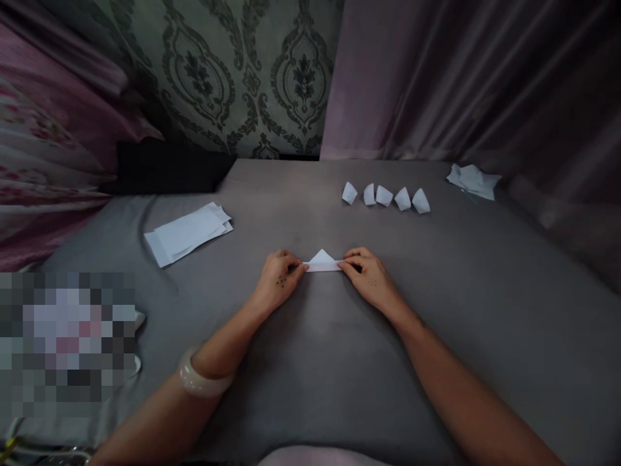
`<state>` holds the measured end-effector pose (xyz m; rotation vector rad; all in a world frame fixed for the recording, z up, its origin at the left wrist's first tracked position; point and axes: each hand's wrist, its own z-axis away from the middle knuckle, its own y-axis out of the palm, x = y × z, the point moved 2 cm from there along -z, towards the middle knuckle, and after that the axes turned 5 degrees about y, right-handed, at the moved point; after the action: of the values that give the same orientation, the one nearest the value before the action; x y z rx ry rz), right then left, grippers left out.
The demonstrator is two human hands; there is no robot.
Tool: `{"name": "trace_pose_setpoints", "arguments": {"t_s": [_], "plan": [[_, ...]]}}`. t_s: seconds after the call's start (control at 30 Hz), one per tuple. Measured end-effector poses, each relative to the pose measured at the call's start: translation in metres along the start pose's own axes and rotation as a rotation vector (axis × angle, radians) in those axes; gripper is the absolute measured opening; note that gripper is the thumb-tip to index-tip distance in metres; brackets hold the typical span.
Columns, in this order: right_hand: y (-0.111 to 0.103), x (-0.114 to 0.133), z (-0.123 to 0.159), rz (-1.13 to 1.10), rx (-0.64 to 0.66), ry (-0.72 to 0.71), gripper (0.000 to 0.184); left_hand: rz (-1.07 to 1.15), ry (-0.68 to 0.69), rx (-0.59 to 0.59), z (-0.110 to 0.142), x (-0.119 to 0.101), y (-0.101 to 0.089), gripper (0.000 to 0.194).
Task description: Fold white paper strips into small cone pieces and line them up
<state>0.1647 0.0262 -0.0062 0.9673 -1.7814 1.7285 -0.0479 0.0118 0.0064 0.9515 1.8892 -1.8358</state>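
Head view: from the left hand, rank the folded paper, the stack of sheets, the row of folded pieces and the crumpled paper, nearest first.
1. Folded paper, pinched by the left hand.
2. Stack of sheets, up-left.
3. Row of folded pieces, up-right.
4. Crumpled paper, far right.

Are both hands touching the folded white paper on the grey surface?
Touching. The head view shows the left hand pinching one end of the folded paper and the right hand pinching the other.
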Motion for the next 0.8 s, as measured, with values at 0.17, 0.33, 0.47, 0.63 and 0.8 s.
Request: {"name": "trace_pose_setpoints", "arguments": {"t_s": [0.17, 0.33, 0.47, 0.63, 0.8], "plan": [[0.0012, -0.0004, -0.0027, 0.009, -0.014, 0.043, 0.018, 0.006, -0.009, -0.01, -0.0017, 0.0024, 0.0005, 0.02], [0.0005, 0.0004, -0.0046, 0.026, -0.022, 0.057, 0.021, -0.006, -0.014, -0.032, -0.003, 0.004, 0.001, 0.02], [0.0006, -0.0003, -0.0058, 0.033, -0.022, 0.068, 0.023, -0.008, -0.022, -0.035, -0.0038, 0.0041, -0.0002, 0.021], [0.0008, -0.0013, -0.0062, 0.034, -0.008, 0.061, 0.023, -0.013, -0.03, -0.024, -0.0041, 0.0053, 0.0001, 0.02], [0.0019, -0.0034, -0.0062, 0.048, -0.021, 0.029, 0.023, -0.023, -0.004, -0.046, -0.0038, 0.0082, 0.0031, 0.02]]}}
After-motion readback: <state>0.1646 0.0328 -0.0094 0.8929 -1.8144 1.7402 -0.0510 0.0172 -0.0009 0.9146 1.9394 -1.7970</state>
